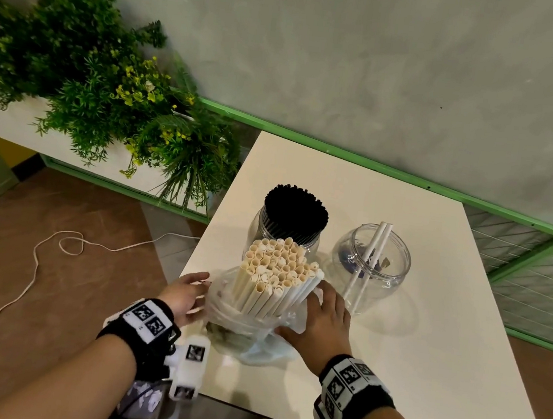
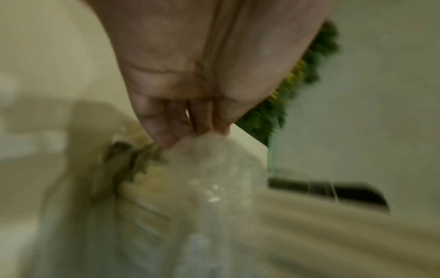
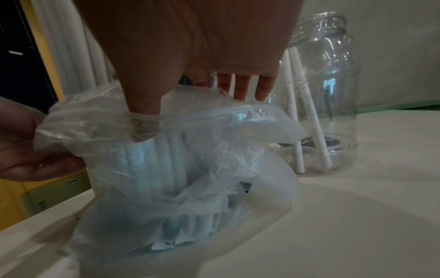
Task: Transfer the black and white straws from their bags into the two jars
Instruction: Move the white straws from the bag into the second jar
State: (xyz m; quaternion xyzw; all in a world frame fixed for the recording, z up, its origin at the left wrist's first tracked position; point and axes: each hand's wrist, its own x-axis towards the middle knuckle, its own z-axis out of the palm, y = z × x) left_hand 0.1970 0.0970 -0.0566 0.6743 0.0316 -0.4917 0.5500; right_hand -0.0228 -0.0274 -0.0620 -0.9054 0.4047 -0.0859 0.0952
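Observation:
A bundle of white straws (image 1: 275,271) stands upright in a crumpled clear plastic bag (image 1: 244,329) near the table's front left edge. My left hand (image 1: 202,290) pinches the bag's rim (image 2: 214,169) on the left side. My right hand (image 1: 312,303) is on the bundle's right side, its thumb hooked inside the bag's rim (image 3: 214,116) against the straws (image 3: 161,158). Behind the bundle, a jar (image 1: 255,227) is packed with black straws (image 1: 294,211). To the right stands a clear jar (image 1: 396,267) holding two white straws (image 1: 372,251).
The white table (image 1: 406,362) has its left edge just beside my left hand. Leafy plants (image 1: 110,87) in a white planter stand to the left. A white cable (image 1: 36,251) lies on the brown floor. A green rail (image 1: 343,155) and wire mesh run behind.

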